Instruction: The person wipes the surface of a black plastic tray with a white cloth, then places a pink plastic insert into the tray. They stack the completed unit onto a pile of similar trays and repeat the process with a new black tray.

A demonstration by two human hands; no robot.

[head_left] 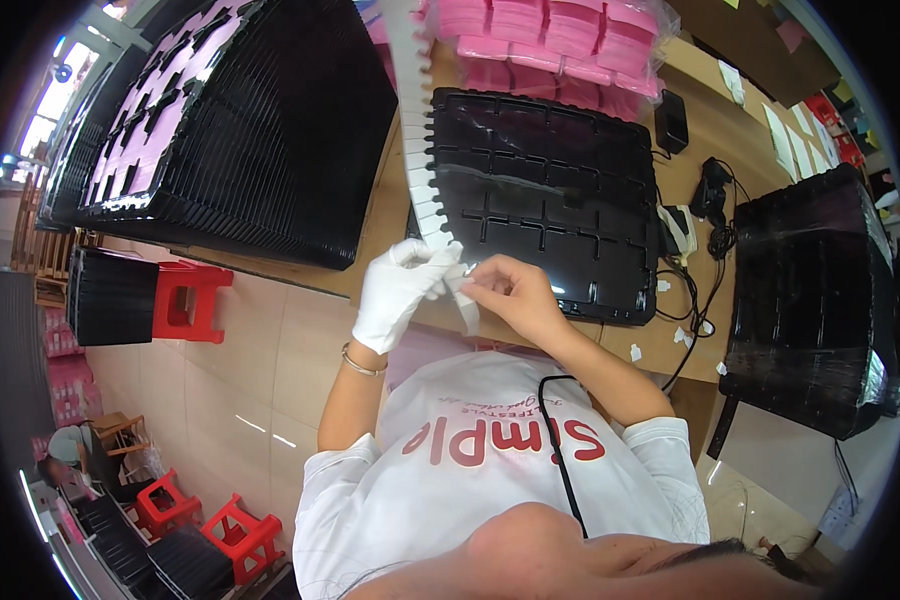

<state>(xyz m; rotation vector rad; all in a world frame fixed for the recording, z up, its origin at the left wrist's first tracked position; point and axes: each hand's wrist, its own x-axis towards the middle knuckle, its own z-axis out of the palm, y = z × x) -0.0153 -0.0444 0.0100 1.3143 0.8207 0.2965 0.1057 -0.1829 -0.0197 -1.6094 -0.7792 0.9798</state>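
Note:
A long white strip with a notched edge, looking like a band of small labels (418, 150), runs from the far edge of the table down to my hands. My left hand (395, 290), in a white glove, is closed on its near end. My bare right hand (515, 295) is just to the right, thumb and forefinger pinched at a small white piece by the strip; whether that piece is loose cannot be made out. A short white tail (470, 314) hangs below the fingers. Just beyond my hands, a black plastic tray (570, 235) with cross-shaped ribs lies on the table.
A tall stack of black trays (280, 150) stands at left, pink pieces in its top. Plastic-wrapped pink bundles (570, 35) sit behind the tray. Black cables (715, 240) and white scraps (681, 337) lie at right, beside another wrapped tray stack (805, 300). A red stool (205, 300) stands left.

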